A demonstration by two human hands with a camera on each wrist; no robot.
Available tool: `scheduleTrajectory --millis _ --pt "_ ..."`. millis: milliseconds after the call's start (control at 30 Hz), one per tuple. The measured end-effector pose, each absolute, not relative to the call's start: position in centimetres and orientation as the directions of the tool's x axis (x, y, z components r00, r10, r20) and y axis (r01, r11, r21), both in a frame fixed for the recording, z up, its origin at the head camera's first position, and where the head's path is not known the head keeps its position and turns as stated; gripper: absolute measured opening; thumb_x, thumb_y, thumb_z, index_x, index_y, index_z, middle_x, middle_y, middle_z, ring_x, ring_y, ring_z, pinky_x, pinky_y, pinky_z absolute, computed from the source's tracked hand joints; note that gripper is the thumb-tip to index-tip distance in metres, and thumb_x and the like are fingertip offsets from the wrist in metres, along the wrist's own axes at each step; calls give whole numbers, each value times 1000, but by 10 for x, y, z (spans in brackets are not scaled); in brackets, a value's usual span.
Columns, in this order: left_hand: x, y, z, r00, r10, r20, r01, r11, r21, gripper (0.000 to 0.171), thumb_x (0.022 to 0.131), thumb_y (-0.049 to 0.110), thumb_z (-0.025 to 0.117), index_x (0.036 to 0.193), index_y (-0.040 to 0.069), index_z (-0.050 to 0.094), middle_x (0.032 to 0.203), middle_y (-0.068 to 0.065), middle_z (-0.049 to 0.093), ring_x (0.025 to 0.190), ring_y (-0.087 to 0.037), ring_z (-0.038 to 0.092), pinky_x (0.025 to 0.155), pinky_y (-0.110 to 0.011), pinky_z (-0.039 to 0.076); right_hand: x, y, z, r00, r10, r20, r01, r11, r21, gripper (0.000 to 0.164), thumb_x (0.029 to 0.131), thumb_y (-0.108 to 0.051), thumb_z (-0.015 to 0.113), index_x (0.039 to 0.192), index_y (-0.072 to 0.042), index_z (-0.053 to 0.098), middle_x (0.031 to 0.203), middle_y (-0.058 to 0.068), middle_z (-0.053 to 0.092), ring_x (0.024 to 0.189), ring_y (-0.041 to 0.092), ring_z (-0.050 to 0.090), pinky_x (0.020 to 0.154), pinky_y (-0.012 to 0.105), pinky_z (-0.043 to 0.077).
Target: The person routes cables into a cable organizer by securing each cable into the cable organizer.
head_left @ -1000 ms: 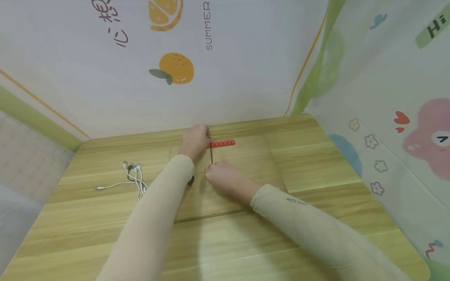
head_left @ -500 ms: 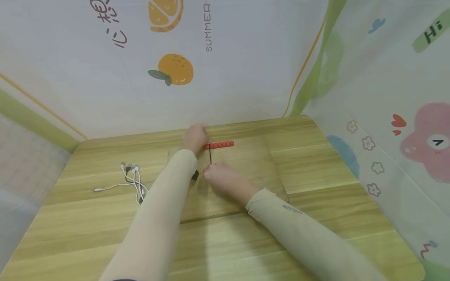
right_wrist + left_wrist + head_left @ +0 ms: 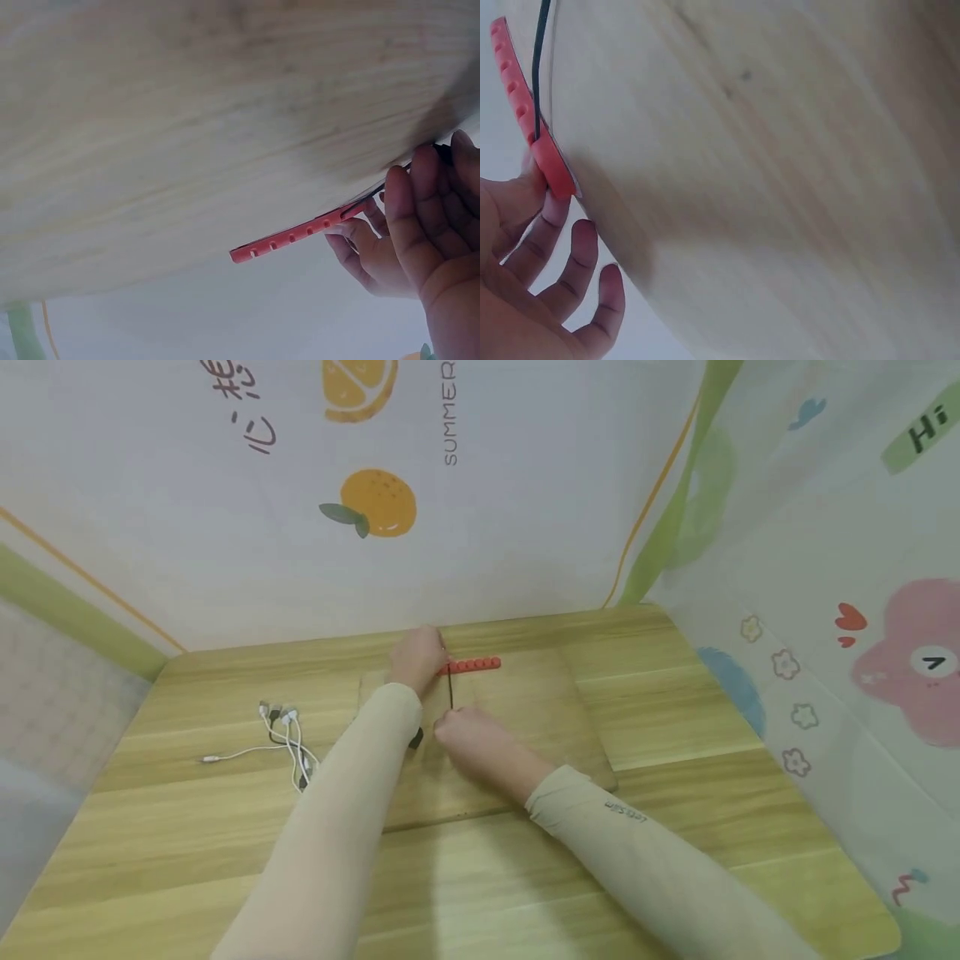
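A red cable clip strip (image 3: pixel 480 664) lies along the far edge of a wooden board (image 3: pixel 532 718). Through a slot near its left end runs a thin black cable (image 3: pixel 538 67), straight between the two hands. My left hand (image 3: pixel 417 658) is at that end, thumb and index finger pinching the cable just behind the strip; the strip partly hides their tips. Nearer the body, my right hand (image 3: pixel 483 743) pinches the cable's other stretch, a dark piece (image 3: pixel 444 154) showing between thumb and fingers in the right wrist view. The remaining slots look unfilled.
Several white and black charging cables (image 3: pixel 296 743) lie loosely bunched on the table (image 3: pixel 187 827) at left. A black plug (image 3: pixel 416 737) peeks out beside the left sleeve. A printed curtain (image 3: pixel 510 527) hangs behind the table's far edge.
Both hands stay in nearly the same places, still on the cable. The left forearm has shifted slightly to the right. The strip and the loose cables have not visibly moved.
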State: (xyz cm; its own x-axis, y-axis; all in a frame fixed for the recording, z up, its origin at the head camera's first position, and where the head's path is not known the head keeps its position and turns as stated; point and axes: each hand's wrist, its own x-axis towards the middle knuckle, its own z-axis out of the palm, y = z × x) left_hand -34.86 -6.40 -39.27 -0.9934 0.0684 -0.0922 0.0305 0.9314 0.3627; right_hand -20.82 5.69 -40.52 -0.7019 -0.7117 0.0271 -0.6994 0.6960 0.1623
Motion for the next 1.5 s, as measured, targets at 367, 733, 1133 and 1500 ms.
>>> scheduleTrajectory --millis 367,733,1133,1500 --pt "-343 -66 -392 -989 142 -34 122 933 339 30 102 23 67 75 12 60 81 -4 63 81 -23 60 83 -52 59 -204 58 -399 -740 -673 5 -670 737 93 15 96 0 65 98 -10 76 95 5 77 86 21 75 77 36 64" --pt "-336 -78 -376 -960 232 -154 155 904 398 39 105 19 58 140 4 65 149 -16 64 138 -36 60 114 -55 51 -200 57 -400 -718 -696 -13 -693 713 109 16 98 -1 63 104 -6 76 99 8 76 91 21 75 81 35 64" --pt "-307 -85 -354 -929 357 -100 303 887 350 34 104 22 58 129 6 73 130 -14 75 115 -32 71 97 -53 59 -190 58 -386 -756 -629 -181 -647 759 64 17 102 -9 60 93 -9 75 94 7 74 86 19 67 88 37 60" --pt "-273 -115 -327 -920 391 -37 367 889 275 34 107 25 56 127 4 74 122 -15 77 112 -32 73 93 -52 61 -184 45 -372 -806 -576 -140 -587 807 59 18 103 -14 58 95 -10 74 98 8 69 86 21 61 76 36 59"
